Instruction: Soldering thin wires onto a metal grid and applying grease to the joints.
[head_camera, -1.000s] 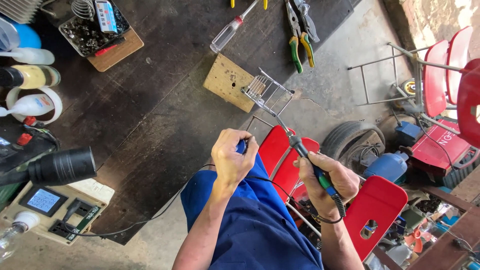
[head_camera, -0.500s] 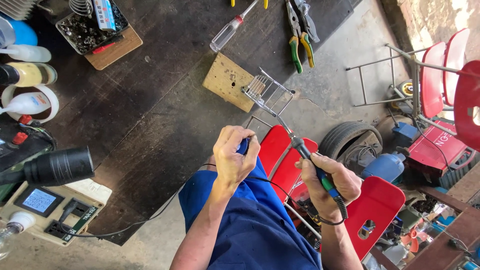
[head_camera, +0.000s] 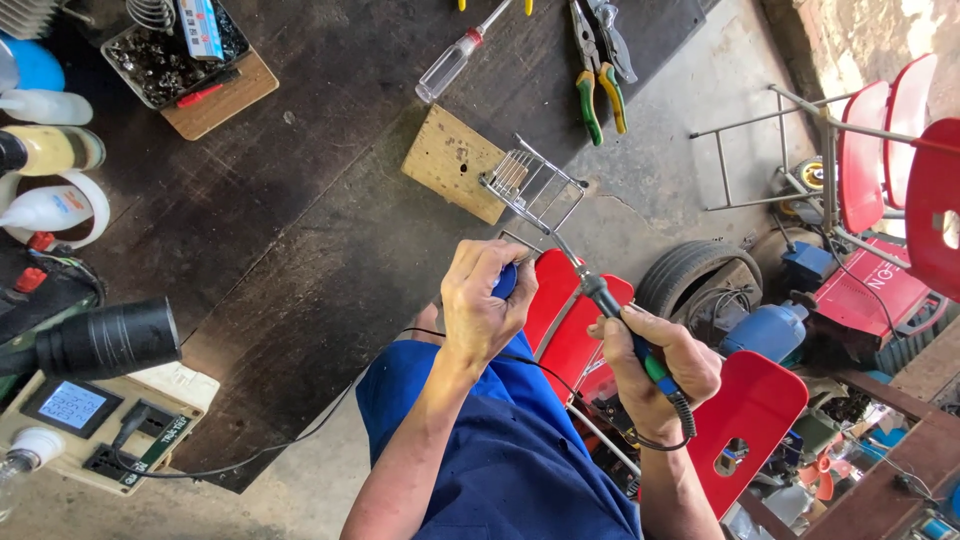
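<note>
Head view: right hand (head_camera: 655, 375) closed tight around the green and blue handle of the iron (head_camera: 600, 295), fingers wrapped, cord looping under the wrist. Left hand (head_camera: 480, 305) clenched over a small blue thing (head_camera: 506, 282), mostly hidden by the fingers, so cannot tell what kind of thing.

Long axis of the iron running from the right hand, low and to the right, up and to the left, with the thin tip toward the wire rack (head_camera: 535, 185). Tip very near the lower corner of the rack, maybe touching; too fine to tell. Rack standing at the edge of the table (head_camera: 300, 200), just beside a wood block (head_camera: 445, 160), ahead of both hands and a little to the right of the left one. Left hand nearer to the rack by itself; right hand farther back, reaching only through the iron. Both hands held off the table edge, above the lap, near each other but apart.

Containers: a dark tray (head_camera: 112, 45) far to the left on a board (head_camera: 215, 100), full of small dark metal parts, with a flat blue and white pack on top. Bottles (head_camera: 50, 150) lying at the left edge, closed, contents not clear.

Pliers (head_camera: 598, 75) and a screwdriver (head_camera: 455, 60) beyond the rack, well apart from the hands.
</note>
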